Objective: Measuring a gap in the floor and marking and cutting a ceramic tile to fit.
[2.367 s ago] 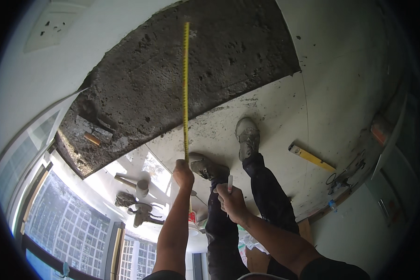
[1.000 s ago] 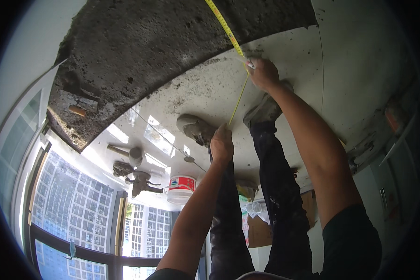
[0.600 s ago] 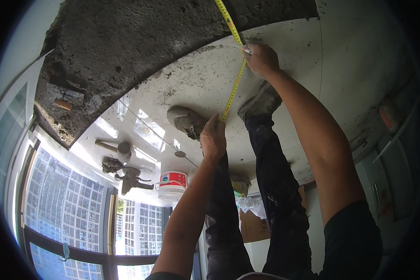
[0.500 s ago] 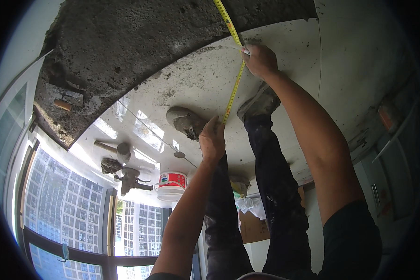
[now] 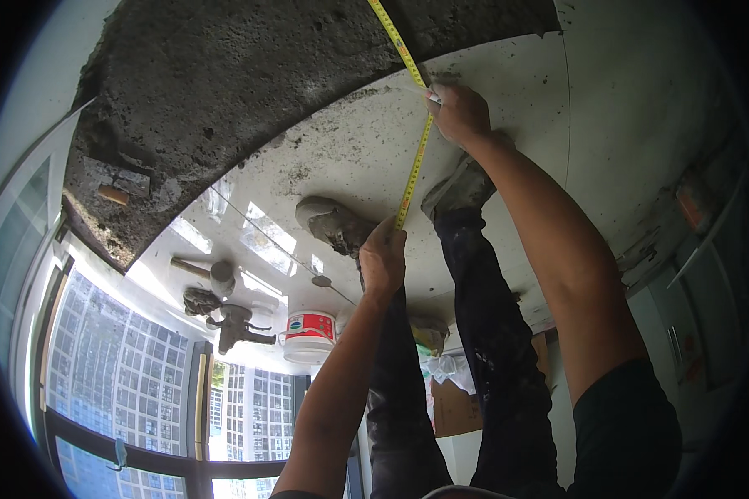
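A yellow tape measure (image 5: 414,170) is stretched out from my left hand (image 5: 382,259), across a pale floor tile and onto the rough grey mortar bed (image 5: 250,71). My left hand is closed on its near end, beside my dusty left shoe (image 5: 334,223). At the tile's curved edge, my right hand (image 5: 463,113) is closed around a slim white pen (image 5: 433,96), its tip close to the tape. Most of the pen is hidden by the fingers. My right shoe (image 5: 462,187) stands on the tile (image 5: 341,141) below that hand.
A rubber mallet (image 5: 221,274), a grey power tool (image 5: 240,327) and a white-and-red bucket (image 5: 310,335) stand to the left near the windows. A trowel (image 5: 118,181) lies on the mortar. A cardboard box (image 5: 458,409) sits behind my legs.
The far part of the tape has swung slightly left over the mortar. My left hand has come a little nearer to me, and my right hand has shifted slightly while holding the pen.
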Demonstrator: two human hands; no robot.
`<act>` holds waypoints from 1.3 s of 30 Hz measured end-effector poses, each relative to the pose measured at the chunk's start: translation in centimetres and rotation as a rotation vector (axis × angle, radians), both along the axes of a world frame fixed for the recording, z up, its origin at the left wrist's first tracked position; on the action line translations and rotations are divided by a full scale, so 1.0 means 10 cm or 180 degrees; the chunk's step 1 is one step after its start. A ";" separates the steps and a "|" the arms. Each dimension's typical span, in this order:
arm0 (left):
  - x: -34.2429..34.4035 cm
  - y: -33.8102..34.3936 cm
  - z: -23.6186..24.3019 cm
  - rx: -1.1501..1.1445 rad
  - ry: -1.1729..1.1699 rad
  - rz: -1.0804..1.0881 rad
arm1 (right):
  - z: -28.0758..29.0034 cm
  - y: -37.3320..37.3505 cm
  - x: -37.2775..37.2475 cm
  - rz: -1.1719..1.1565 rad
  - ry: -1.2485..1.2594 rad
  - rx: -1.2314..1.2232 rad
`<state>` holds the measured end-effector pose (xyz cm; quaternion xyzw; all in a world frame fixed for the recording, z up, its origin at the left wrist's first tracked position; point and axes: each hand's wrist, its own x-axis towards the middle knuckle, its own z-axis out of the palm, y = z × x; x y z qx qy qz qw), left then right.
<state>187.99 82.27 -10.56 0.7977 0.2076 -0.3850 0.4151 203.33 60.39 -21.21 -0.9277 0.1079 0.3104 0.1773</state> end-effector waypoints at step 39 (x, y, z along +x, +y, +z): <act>-0.81 0.58 1.81 0.0946 0.1015 -0.0451 | -0.05 0.01 -0.27 -0.0065 -0.0027 -0.0064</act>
